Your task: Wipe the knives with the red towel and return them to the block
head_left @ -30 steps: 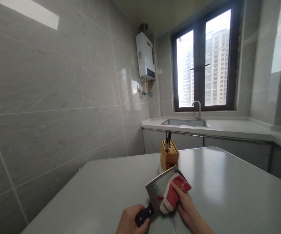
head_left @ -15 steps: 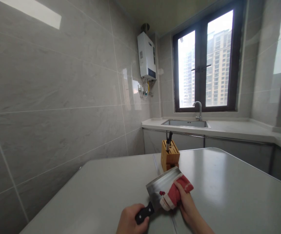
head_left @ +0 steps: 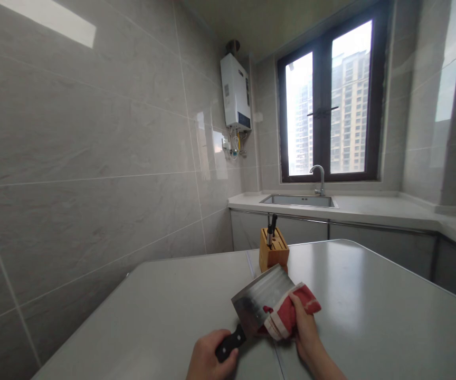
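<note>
A cleaver (head_left: 260,295) is held tilted over the table, its broad steel blade pointing up and away to the right. My left hand (head_left: 212,354) is wrapped around its black riveted handle. In my right hand (head_left: 306,330) is a red cloth with white edges (head_left: 287,315), pressed by the fingers against the lower right edge of the blade. The cloth covers part of that edge. Just beyond the blade stands a wooden knife block (head_left: 274,250), with a couple of black-handled tools in its slots; the blade hides its lower front.
The pale table (head_left: 164,306) has a seam running through it. Behind are a counter (head_left: 378,206) with a sink (head_left: 299,200) and faucet (head_left: 320,179), under a window (head_left: 323,105). A white water heater (head_left: 235,92) hangs on the wall at the corner.
My right hand and the red cloth have slid a little to the right, towards the blade's edge, showing more steel. The left hand still grips the handle.
</note>
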Available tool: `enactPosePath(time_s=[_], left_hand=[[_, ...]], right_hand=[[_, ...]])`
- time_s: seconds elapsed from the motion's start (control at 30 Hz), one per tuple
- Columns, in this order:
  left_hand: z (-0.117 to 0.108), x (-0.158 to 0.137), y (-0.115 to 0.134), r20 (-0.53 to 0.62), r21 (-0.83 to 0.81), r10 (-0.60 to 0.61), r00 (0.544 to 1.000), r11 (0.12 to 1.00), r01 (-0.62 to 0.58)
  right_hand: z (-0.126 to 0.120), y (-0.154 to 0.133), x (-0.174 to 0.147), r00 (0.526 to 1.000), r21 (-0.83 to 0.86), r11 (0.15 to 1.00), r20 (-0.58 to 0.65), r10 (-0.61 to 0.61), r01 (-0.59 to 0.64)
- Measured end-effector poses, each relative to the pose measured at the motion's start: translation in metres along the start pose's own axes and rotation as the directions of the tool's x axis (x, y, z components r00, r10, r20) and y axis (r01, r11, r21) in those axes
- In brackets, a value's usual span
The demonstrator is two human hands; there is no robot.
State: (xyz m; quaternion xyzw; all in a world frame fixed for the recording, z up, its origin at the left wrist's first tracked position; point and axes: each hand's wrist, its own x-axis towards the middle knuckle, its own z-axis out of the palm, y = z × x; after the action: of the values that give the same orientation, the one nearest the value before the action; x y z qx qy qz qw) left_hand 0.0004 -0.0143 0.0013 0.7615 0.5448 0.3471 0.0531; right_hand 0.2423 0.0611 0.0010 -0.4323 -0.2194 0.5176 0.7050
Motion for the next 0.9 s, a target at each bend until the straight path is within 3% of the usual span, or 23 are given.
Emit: enactPosePath(time_s=[0.3, 0.6, 0.9], left_hand=[[-0.004, 0.0, 0.006, 0.052, -0.017, 0.01, 0.999, 1.0, -0.01], [-0.002, -0.001, 0.003, 0.019, 0.0, 0.02, 1.0, 1.0, -0.02], [0.0, -0.003, 0.002, 0.004, 0.004, 0.043, 0.999, 0.999, -0.043]], right_hand=[[0.006, 0.003, -0.006, 0.98, 0.01, 0.995, 0.172, 0.098, -0.101], [0.013, 0.022, -0.033, 0.917, -0.281, 0.957, 0.396, 0.05, 0.069], [0.012, 0.027, -0.027, 0.855, -0.437, 0.862, 0.519, 0.009, 0.256]])
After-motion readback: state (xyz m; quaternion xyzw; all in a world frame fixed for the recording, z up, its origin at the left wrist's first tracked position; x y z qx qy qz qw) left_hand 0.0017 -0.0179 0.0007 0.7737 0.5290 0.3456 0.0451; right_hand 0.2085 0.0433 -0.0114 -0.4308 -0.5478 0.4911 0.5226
